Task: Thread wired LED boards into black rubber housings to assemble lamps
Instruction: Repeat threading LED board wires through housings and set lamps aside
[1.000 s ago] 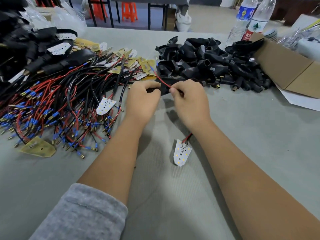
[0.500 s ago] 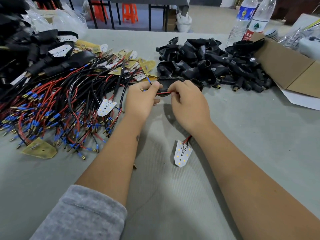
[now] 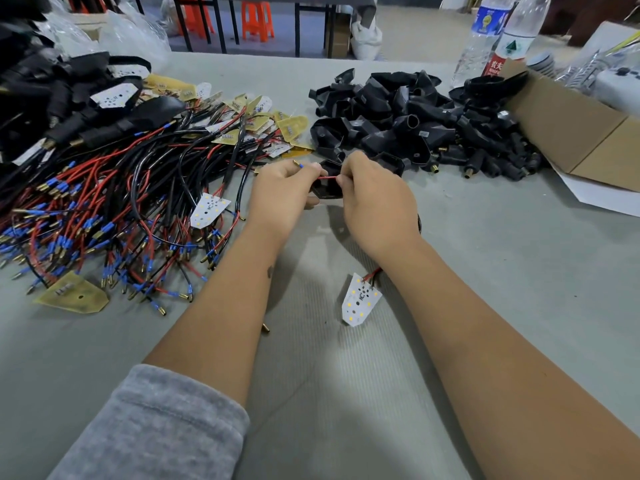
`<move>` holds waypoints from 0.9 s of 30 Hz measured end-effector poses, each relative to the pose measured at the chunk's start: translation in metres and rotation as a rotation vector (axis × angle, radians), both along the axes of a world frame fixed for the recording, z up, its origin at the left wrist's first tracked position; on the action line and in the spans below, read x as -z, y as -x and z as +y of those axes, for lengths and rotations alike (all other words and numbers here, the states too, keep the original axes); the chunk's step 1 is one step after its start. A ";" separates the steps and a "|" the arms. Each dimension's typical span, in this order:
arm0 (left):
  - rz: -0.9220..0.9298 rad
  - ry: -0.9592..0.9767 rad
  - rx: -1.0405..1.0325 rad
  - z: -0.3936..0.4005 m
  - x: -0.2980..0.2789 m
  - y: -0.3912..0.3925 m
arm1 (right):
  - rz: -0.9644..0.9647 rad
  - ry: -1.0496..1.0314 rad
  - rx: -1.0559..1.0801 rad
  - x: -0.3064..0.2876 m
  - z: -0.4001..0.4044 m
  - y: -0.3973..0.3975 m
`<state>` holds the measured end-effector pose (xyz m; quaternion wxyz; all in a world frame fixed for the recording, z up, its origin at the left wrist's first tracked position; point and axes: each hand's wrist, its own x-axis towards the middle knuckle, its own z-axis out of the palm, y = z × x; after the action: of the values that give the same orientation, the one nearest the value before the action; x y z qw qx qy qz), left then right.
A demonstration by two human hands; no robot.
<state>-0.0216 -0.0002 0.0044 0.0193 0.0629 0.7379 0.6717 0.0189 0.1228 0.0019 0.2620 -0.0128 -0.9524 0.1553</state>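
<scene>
We've got more red wire (image 3: pixel 327 177) out vs a sec ago: L hand (image 3: pixel 282 195) pinches its blue-tipped end, R hand (image 3: pixel 375 199) pinches the wire at the housing (image 3: pixel 327 188) btwn them, board (image 3: pixel 360 299) on the table by the R forearm, so threading's underway.

My left hand (image 3: pixel 282 194) and right hand (image 3: pixel 375 206) meet at the frame's centre, a rubber housing (image 3: pixel 327 188) between them, with a wire (image 3: pixel 327 177) stretched from one to the other. Below my right wrist an LED board (image 3: pixel 360 301) lies on the table (image 3: pixel 519 289). The heap of wired boards (image 3: pixel 114 202) fills the left; the pile of housings (image 3: pixel 422 123) sits upper right, a cardboard box (image 3: pixel 581 133) beside it, two bottles (image 3: pixel 498 32) behind.
</scene>
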 end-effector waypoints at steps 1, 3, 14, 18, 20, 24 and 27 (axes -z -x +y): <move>0.002 0.002 0.011 0.000 0.000 0.000 | 0.020 0.022 0.012 -0.001 0.000 0.000; -0.002 -0.002 0.030 -0.001 0.000 0.000 | 0.062 0.080 0.032 -0.003 -0.001 -0.002; 0.044 0.020 0.085 -0.001 0.004 0.004 | 0.030 0.161 0.109 -0.005 0.005 0.000; 0.061 0.056 0.092 0.000 0.007 0.005 | 0.074 0.272 0.071 -0.004 0.006 -0.001; 0.069 0.056 0.069 0.000 0.007 0.007 | 0.090 0.283 0.032 -0.004 0.006 -0.002; 0.060 -0.012 0.035 -0.004 0.007 0.010 | 0.117 0.186 -0.005 -0.006 0.003 -0.003; 0.025 -0.087 0.046 -0.004 0.006 0.011 | 0.127 0.127 -0.022 -0.006 0.003 -0.003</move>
<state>-0.0321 -0.0038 -0.0011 0.0227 0.0891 0.7066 0.7016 0.0215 0.1254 0.0075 0.3189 -0.0093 -0.9222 0.2185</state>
